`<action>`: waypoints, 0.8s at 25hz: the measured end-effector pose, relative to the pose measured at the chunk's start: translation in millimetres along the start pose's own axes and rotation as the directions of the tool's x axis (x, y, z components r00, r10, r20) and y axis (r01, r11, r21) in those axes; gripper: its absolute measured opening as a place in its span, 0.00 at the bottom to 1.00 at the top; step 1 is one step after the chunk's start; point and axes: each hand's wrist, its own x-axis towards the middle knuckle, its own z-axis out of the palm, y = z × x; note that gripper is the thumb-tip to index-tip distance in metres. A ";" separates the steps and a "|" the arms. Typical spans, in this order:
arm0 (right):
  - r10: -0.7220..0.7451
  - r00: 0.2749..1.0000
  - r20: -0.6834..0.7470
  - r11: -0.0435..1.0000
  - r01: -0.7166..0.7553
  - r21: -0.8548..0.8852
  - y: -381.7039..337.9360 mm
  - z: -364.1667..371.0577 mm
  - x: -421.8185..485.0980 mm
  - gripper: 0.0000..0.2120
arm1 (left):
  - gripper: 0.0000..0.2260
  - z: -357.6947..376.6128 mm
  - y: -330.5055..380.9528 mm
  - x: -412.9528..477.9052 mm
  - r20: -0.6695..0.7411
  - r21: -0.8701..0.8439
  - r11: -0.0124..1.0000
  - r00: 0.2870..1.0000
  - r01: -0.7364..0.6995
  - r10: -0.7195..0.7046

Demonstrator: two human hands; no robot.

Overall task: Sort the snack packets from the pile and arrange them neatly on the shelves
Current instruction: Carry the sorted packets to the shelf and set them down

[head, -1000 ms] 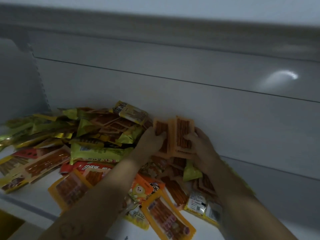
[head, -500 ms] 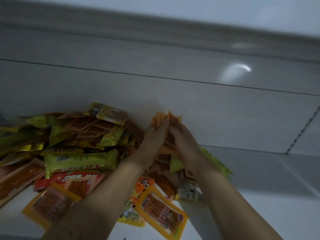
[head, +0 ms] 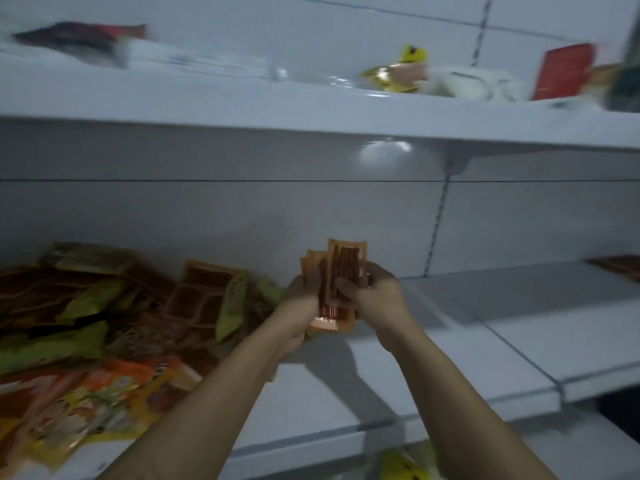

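Held orange packets (head: 346,268) upright, left hand (head: 299,301) and right hand (head: 375,299) both curled round them; presumably squaring edges before shelving.

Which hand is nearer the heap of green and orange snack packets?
Left. The left hand sits just right of the heap; the right hand is farther right, past the held orange packets.

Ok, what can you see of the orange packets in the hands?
The orange packets are a small fanned stack of thin, glossy plastic sachets; the front one's clear window shows reddish-brown sticks. They stand roughly upright above the shelf, right of the pile. The left hand and right hand grip them from either side; nothing else touches them.
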 end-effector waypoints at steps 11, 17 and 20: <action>0.119 0.935 -0.335 0.990 -0.135 -0.026 38.3 -235.6 -97.6 0.12 | 0.21 234.6 -31.1 -53.1 0.274 0.111 0.992 0.958 0.054 -0.083; 0.163 0.885 -0.436 0.979 -0.199 -0.038 59.8 -318.2 -145.6 0.13 | 0.22 335.6 -52.7 -82.5 0.352 0.159 0.986 0.931 0.040 -0.095; 0.144 0.846 -0.514 0.981 -0.189 -0.036 62.0 -350.9 -161.7 0.13 | 0.23 376.8 -55.4 -93.9 0.417 0.177 0.984 0.904 0.016 -0.090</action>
